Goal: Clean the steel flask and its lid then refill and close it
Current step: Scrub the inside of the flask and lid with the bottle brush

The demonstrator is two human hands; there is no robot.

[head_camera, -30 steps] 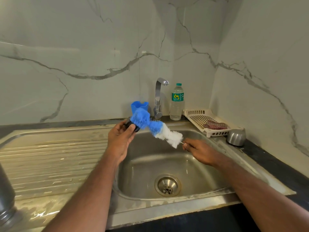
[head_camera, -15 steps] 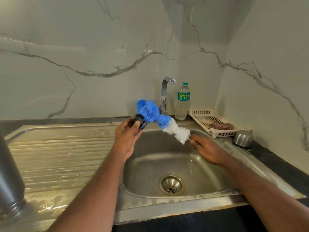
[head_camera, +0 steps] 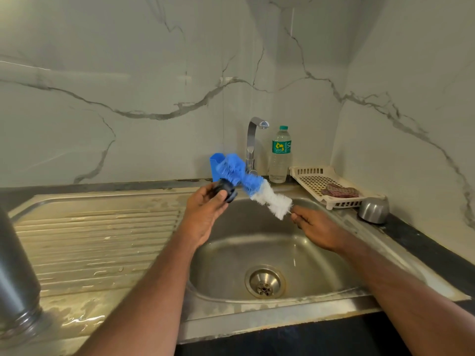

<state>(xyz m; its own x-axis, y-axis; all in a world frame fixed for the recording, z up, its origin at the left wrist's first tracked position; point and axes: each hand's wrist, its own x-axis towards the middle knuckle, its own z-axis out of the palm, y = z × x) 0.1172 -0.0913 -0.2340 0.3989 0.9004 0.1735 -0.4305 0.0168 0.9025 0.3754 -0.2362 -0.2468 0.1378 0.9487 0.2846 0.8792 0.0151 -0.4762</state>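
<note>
Left hand (head_camera: 205,214) has its fingers (head_camera: 221,194) curled round the dark, ridged lid (head_camera: 227,191), tilted up over the sink (head_camera: 321,283), likely so drips fall in. Right hand (head_camera: 314,227) pinches the thin wire handle; soft blue-and-white bristles of the bottle brush (head_camera: 253,185) scrub the lid. The steel flask (head_camera: 18,273) waits upside down on the wet bench (head_camera: 90,235).

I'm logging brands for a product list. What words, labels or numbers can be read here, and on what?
Water bottle, green label: a yellow logo and a large white letter that looks like "S"; the rest is too small and blurred to read.
Nothing readable on the tap, the bottle brush or the flask lid.
</note>
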